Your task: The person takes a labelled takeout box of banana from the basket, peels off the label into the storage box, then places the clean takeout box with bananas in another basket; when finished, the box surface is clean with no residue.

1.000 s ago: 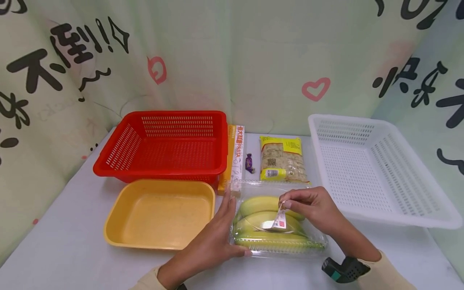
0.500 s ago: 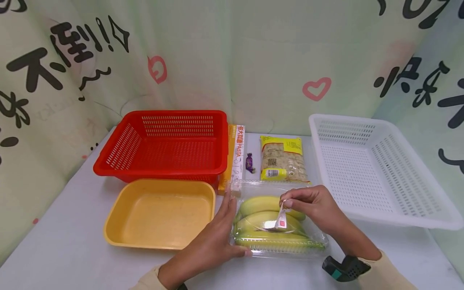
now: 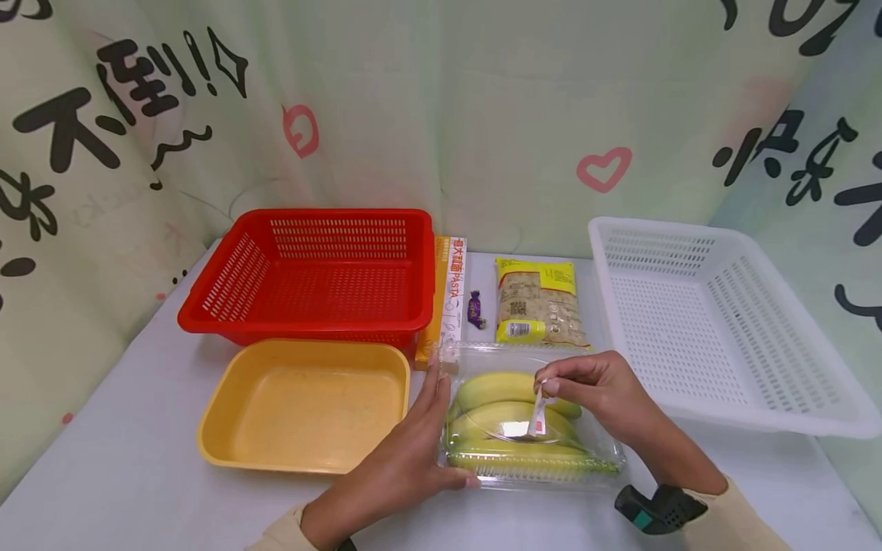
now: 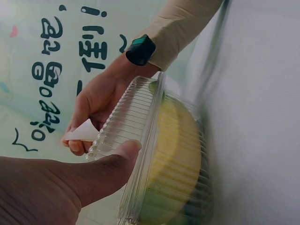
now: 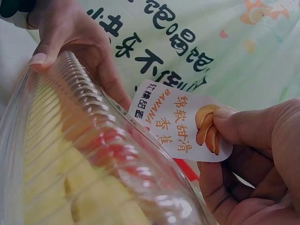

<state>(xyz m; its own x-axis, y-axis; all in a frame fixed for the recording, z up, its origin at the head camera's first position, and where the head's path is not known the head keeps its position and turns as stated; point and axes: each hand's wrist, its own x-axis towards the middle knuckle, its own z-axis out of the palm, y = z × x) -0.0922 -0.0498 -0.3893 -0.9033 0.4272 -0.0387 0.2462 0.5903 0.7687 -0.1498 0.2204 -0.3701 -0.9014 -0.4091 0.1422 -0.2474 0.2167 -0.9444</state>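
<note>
Clear ribbed plastic clamshell of yellow bananas (image 3: pixel 530 428) lies crosswise between my hands: left hand (image 3: pixel 406 459) steadies its left end, right hand (image 3: pixel 599 394) (nearer) pinches its white paper label (image 3: pixel 538 417).

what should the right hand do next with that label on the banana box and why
Probably keep peeling the label up and off. The right hand pinches its free end, lifted nearly upright, while its lower end seems stuck to the clear banana box. The left hand braces the box's left side, so it should hold.
</note>
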